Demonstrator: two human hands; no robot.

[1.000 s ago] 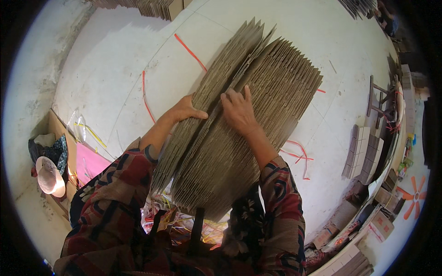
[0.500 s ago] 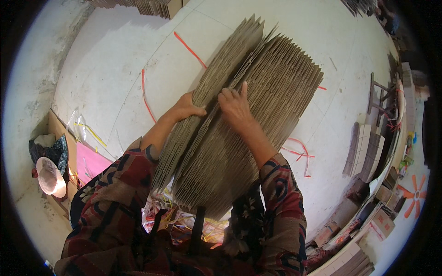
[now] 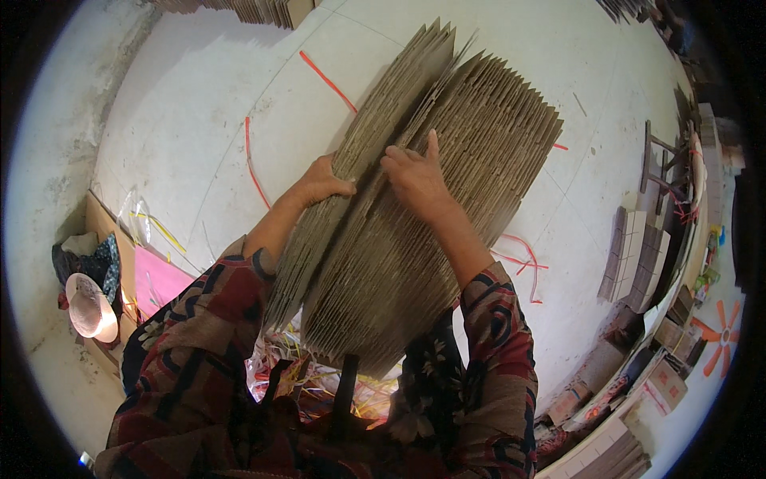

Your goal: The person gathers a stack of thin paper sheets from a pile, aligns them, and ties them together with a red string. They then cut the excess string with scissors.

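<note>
A thick stack of brown folded cardboard sheets stands on edge in front of me, split by a dark lengthwise gap into a thin left bundle (image 3: 399, 88) and a much thicker right bundle (image 3: 495, 144). Around the left bundle my left hand (image 3: 325, 180) is closed, its thumb in view near the gap and its other fingers hidden behind the outer side. My right hand (image 3: 416, 180) rests on the thick bundle beside the gap. Its fingertips are curled against the edges of the nearest sheets, while one finger points upward.
Red straps (image 3: 329, 80) lie on the pale floor (image 3: 199, 88). Tangled coloured strips (image 3: 367, 395) are below the stack. To the left are a light hat (image 3: 90, 307) and a pink sheet (image 3: 155, 279); to the right, cardboard bundles (image 3: 622, 259) and a wooden frame (image 3: 658, 164).
My right hand has shifted slightly right and up along the sheet edges, with its raised finger straighter. My left hand keeps its hold on the thin bundle.
</note>
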